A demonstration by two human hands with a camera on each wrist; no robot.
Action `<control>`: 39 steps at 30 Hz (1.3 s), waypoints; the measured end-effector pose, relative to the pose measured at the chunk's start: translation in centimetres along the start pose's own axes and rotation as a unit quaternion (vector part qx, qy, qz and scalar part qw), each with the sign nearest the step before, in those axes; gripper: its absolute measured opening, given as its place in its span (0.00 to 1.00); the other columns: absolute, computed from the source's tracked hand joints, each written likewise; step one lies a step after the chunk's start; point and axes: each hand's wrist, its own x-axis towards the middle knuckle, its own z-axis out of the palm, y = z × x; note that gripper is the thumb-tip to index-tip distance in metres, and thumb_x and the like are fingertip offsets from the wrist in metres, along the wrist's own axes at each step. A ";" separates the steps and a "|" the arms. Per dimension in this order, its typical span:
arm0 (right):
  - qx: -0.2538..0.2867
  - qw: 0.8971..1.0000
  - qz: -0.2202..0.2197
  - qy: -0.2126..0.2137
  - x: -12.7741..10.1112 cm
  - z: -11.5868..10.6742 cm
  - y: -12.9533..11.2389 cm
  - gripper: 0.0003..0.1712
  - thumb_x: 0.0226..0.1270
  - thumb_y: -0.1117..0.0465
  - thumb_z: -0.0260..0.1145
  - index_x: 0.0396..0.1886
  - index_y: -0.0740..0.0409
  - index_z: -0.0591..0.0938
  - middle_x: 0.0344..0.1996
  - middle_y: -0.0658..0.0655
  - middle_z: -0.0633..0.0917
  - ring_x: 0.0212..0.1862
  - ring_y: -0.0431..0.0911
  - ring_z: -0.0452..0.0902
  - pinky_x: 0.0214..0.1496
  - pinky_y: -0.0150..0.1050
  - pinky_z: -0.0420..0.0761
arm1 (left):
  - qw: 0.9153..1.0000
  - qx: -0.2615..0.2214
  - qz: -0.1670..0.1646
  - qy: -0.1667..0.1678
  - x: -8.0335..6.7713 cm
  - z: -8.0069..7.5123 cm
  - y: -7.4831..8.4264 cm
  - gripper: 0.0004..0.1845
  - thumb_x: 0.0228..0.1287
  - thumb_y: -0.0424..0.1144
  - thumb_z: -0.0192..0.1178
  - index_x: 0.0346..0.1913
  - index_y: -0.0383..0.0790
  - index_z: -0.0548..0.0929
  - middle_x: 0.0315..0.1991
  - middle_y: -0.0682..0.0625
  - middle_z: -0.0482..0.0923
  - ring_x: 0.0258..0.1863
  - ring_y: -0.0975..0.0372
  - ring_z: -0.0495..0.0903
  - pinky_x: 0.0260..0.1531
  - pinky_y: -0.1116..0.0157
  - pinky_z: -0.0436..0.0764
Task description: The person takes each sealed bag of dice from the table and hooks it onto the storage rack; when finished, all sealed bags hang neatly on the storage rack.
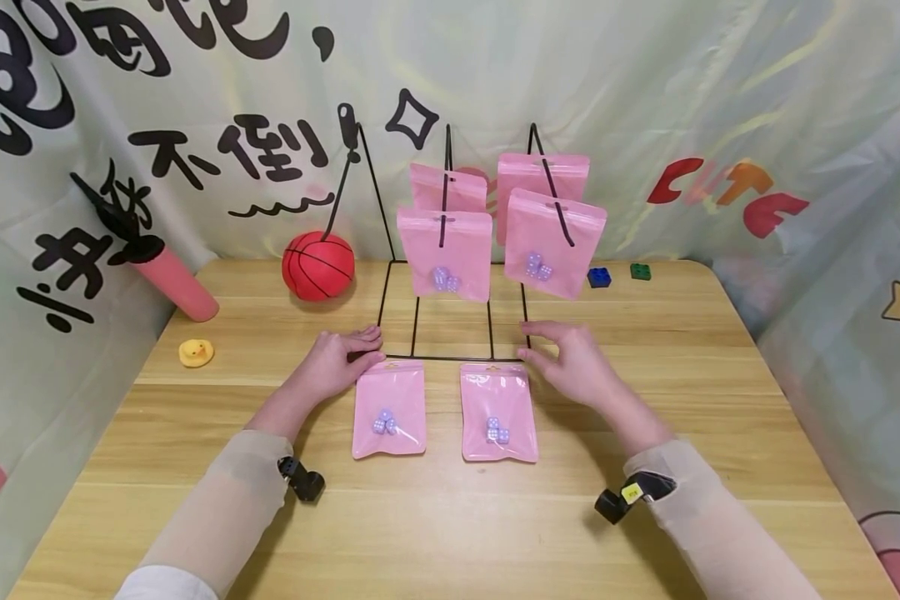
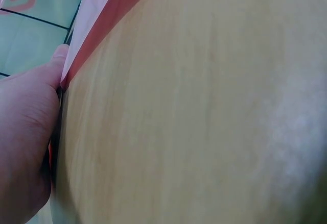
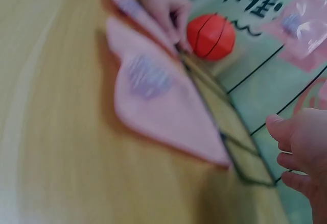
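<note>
Overhead, we see the whole layout from the head cam: black wire rack [image 1: 450, 275] standing mid-tabletop [image 1: 450, 517], four pink pouches hanging on its hooks at the back, and two more lying flat in front of its base bar, the left flat pouch [image 1: 388, 410] and the right flat pouch [image 1: 498, 412], side by side but apart, each w/ small purple cubes inside. A red ball [image 1: 318, 265], pink cylinder [image 1: 172, 279], yellow duck [image 1: 195, 353], blue brick [image 1: 598, 277] and green brick [image 1: 641, 271] sit around the rack; only this view shows them all.

Our left hand [image 1: 337, 362] lies at the rack's front left corner, fingers stretched out fairly straight along the base wire, touching it, just above the left flat pouch's top edge; it grasps nothing. Our right hand [image 1: 573, 358] is at the front right corner, fingers loosely extended twd the wire, relaxed, nothing held; whether it touches the wire we cannot tell.

Left wrist cam shows what the head cam can't: the thumb right against the pouch's edge, plus bare wood, v. close. Right wrist cam, blurry, looks across the right flat pouch at tabletop level to the other hand and the ball; our right fingers [image 3: 294, 132] hang at the frame's edge, uncurled, clear of the pouch.
</note>
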 end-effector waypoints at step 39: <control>-0.106 0.993 0.048 0.007 -0.5 3.0 2.6 0.23 0.75 0.55 0.73 0.57 0.70 0.87 0.62 0.65 0.84 0.64 0.63 0.79 0.65 0.57 0.79 | 0.999 -0.022 0.000 0.038 -3.5 -4.4 1.4 0.27 0.75 0.50 0.68 0.67 0.34 0.83 0.68 0.43 0.80 0.52 0.44 0.85 0.64 0.43 0.77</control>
